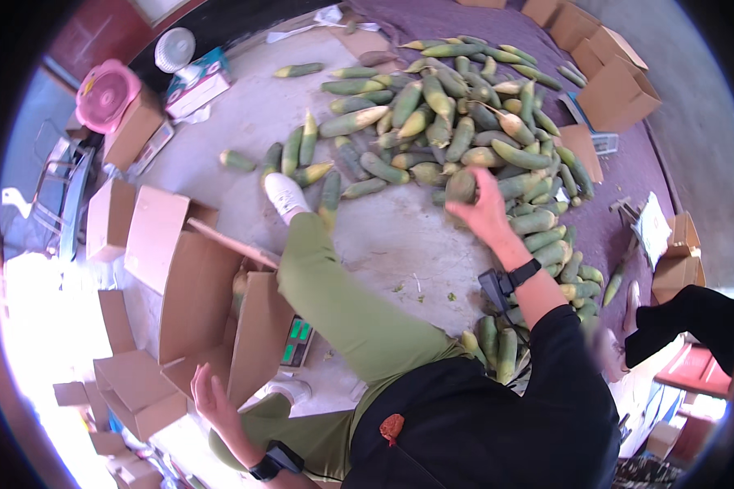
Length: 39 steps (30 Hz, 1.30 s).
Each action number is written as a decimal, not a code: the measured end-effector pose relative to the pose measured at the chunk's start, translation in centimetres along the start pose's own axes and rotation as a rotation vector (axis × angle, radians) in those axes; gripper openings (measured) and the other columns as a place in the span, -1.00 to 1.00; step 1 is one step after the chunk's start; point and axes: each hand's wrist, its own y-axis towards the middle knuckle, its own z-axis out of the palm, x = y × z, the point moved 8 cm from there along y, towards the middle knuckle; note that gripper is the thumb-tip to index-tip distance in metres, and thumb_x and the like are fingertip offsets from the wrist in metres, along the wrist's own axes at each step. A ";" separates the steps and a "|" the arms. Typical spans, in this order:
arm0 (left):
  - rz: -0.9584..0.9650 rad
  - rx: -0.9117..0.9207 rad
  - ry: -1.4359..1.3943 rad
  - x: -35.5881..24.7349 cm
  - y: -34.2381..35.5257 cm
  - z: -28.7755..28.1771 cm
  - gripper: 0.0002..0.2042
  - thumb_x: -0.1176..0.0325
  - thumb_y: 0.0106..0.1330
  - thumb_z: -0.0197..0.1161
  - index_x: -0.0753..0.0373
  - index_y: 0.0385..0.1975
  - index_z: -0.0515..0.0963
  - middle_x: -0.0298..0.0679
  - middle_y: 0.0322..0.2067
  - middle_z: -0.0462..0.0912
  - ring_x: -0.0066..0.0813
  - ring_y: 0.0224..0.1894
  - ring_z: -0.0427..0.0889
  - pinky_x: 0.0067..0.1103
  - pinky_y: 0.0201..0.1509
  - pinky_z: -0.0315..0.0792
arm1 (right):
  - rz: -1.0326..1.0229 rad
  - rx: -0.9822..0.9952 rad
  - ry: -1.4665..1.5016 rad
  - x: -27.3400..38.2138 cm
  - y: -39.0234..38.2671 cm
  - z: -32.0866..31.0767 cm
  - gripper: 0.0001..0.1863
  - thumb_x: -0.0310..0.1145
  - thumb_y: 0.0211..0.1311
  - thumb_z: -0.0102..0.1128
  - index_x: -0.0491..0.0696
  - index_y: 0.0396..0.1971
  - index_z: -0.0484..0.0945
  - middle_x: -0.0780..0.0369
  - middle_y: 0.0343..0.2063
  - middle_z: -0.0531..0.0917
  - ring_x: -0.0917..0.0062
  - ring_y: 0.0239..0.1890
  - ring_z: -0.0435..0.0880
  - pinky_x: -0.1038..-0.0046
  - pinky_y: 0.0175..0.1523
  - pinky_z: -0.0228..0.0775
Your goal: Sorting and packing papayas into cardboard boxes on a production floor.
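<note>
My right hand (485,208) reaches to the near edge of a big pile of green radishes (457,102), its fingers wrapped round one green radish (461,187) that points end-on toward me. Beside my left leg, my left hand (212,401) hangs with its fingers stretched out and nothing in it. It is next to an open cardboard box (197,295), whose flaps stand up. Down inside that box a little of something pale, perhaps a radish, shows. A scale with a green display (297,342) sits partly hidden by the box's right side.
More cardboard boxes (139,387) stand at the left, others (616,77) at the far right. A pink basin (108,96) and a white fan (176,53) are at the back left. Loose radishes (299,70) lie on the floor. Another person's dark sleeve (685,322) shows at the right.
</note>
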 end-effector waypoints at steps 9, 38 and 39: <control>-0.005 -0.101 -0.048 -0.3 0.4 -2.8 -0.78 0.57 0.28 0.07 0.39 -0.10 0.53 -0.15 -0.05 0.54 -0.34 0.06 0.48 -0.51 0.15 0.33 | 0.145 0.052 1.306 19.5 5.6 5.7 -0.45 -0.49 -0.03 0.41 -0.02 -0.02 0.36 0.30 -0.12 0.55 0.56 -0.07 0.54 0.44 -0.01 0.43; -0.184 -0.031 -0.695 7.2 9.1 -5.8 -0.75 0.25 0.45 -0.01 0.29 -0.34 0.48 -0.38 -0.54 0.35 -0.59 -0.42 0.42 -0.59 -0.17 0.44 | 0.206 0.794 1.072 27.3 -5.3 19.7 -0.77 -0.38 0.23 0.19 -0.18 -0.18 0.52 0.31 -0.35 0.60 0.72 -0.32 0.55 0.62 -0.27 0.40; -0.283 0.005 -0.634 9.8 9.1 -5.1 -0.75 0.24 0.44 0.01 0.30 -0.30 0.50 -0.36 -0.50 0.40 -0.60 -0.38 0.45 -0.61 -0.17 0.43 | 0.222 0.770 1.060 25.5 -5.2 19.5 -0.77 -0.38 0.23 0.19 -0.18 -0.18 0.52 0.31 -0.35 0.60 0.72 -0.32 0.55 0.62 -0.27 0.40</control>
